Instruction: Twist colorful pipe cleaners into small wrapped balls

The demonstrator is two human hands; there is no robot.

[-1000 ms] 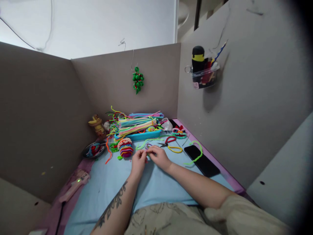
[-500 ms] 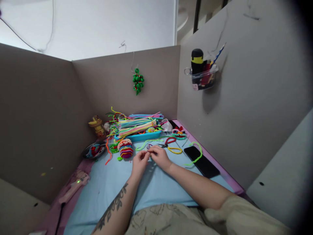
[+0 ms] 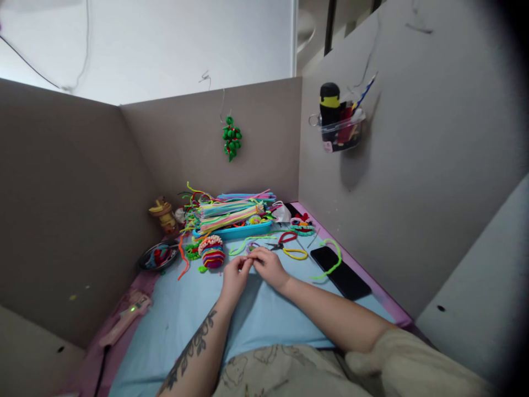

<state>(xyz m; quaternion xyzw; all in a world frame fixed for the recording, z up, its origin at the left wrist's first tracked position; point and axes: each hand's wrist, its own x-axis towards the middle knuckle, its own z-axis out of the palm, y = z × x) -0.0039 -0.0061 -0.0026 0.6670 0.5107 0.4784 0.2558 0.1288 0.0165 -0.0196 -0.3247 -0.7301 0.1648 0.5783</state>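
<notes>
My left hand and my right hand meet over the middle of the cloth, thumbs and fingers pinched together. At their fingertips curls a thin lavender pipe cleaner, mostly hidden by the fingers. Just beyond my right hand lie scissors with one red and one yellow handle, blades apart. Left of my hands stands a striped, rainbow-coloured pipe-cleaner piece with a peach rim. A pale green pipe cleaner lies behind my fingers.
Bundles of pipe cleaners rest on a blue tray at the back. On the right, a lime pipe cleaner crosses a black phone. At left are a dark bowl and a pink glue gun. Grey panels enclose the table.
Both hands keep their pinch, with only slight finger movement. The view has shifted a little; the things on the table stay in place.
</notes>
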